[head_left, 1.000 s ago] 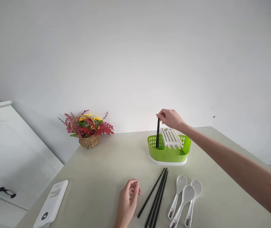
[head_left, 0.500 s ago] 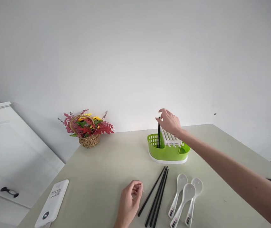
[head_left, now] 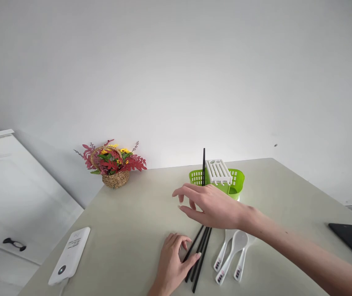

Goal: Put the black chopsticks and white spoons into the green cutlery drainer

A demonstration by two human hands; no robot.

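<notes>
Right now your right hand (head_left: 214, 209) hovers open and empty, palm down with fingers spread, over the far ends of the black chopsticks (head_left: 199, 257) lying loose on the counter (head_left: 126, 213). Your left hand (head_left: 172, 265) rests loosely curled with its fingertips touching those chopsticks near their middle, gripping nothing. This looks like the pick-up step: taking one stick calls for pinching a single shaft clear of its neighbours, which lie touching. The green holder (head_left: 236, 183) stands beyond your right hand; one black chopstick (head_left: 203, 166) stands upright in its left compartment, and a white slotted insert (head_left: 218, 171) sits across the middle. Three white spoons (head_left: 231, 257) lie just beside the loose chopsticks, partly under your right wrist.
</notes>
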